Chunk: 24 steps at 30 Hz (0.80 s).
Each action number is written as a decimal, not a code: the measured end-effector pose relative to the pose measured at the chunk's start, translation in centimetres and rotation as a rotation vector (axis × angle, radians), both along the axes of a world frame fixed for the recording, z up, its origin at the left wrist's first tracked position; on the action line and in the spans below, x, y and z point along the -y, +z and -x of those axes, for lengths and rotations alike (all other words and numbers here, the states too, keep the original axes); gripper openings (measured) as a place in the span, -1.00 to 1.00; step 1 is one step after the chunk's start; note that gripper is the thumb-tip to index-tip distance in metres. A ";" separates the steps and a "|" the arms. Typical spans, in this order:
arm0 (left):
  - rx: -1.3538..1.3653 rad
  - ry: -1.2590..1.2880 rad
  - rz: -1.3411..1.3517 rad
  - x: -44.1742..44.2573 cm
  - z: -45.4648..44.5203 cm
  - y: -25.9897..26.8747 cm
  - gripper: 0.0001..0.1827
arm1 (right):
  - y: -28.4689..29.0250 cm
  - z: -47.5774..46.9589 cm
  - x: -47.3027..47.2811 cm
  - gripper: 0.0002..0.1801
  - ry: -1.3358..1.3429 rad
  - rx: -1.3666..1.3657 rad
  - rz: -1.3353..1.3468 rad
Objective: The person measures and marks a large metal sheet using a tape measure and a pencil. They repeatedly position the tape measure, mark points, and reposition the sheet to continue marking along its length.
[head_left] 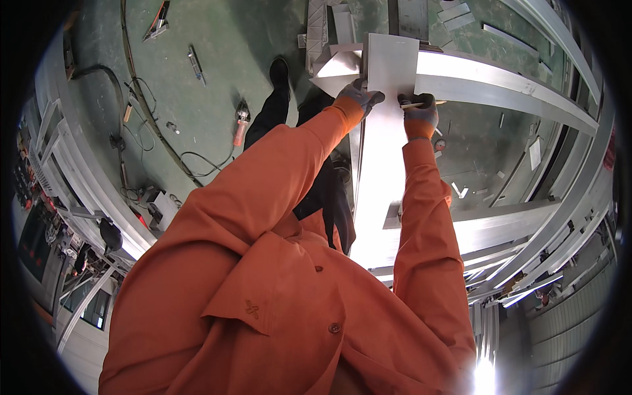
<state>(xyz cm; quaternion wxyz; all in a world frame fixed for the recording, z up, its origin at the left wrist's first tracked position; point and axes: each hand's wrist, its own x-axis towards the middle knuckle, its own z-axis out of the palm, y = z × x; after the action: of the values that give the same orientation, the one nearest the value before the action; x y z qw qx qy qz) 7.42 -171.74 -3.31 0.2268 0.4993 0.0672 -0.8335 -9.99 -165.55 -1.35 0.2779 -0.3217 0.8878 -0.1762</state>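
My left hand [362, 97], in a grey work glove with an orange cuff, is at the left edge of a flat metal plate [393, 59]. Its thumb lies on top of the metal and the other fingers are at the edge. The plate lies over a long bright metal beam [377, 163] that runs toward my body. In my right hand [422, 112], gloved alike, is a thin pale stick [411, 105], perhaps a pencil. That hand is at the plate's right edge, and the stick's tip points left toward the metal.
A curved-looking metal beam [493, 86] extends right from the plate. On the green floor to the left lies a corded angle grinder [241, 123]. Cables [148, 118] cross the floor further left. Metal offcuts [456, 15] are scattered at the upper right.
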 end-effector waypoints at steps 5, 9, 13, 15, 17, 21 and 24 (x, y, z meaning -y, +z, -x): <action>-0.032 0.005 0.018 -0.4 -0.3 -1.5 -0.58 | -0.8 0.5 -0.3 -0.48 0.014 -0.017 -0.021; 0.036 -0.044 0.031 0.4 0.1 0.5 -0.58 | -1.6 0.7 -0.6 -0.51 0.033 -0.061 0.033; 0.079 -0.190 0.128 0.9 -0.2 1.1 -0.55 | -0.4 0.2 0.0 -0.53 0.051 -0.125 0.018; 0.128 -0.276 0.168 0.8 -0.3 0.7 -0.53 | -0.1 0.0 0.2 -0.52 0.030 -0.077 0.035; 0.167 -0.248 0.128 0.8 0.2 1.0 -0.58 | 0.0 0.0 0.1 -0.52 0.017 -0.061 0.033; 0.050 0.081 -0.080 -0.6 0.9 -1.8 -0.88 | -0.1 0.0 0.2 -0.51 0.034 -0.060 0.017; 0.127 -0.125 -0.001 0.5 0.6 1.1 -0.76 | -0.3 0.2 -0.2 -0.52 0.036 -0.098 0.026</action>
<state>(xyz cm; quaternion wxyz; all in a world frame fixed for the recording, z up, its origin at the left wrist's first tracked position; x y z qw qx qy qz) 6.78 -172.25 -2.19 0.1777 0.5545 0.0219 -0.8127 -10.18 -165.32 -1.70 0.2330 -0.3496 0.8920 -0.1668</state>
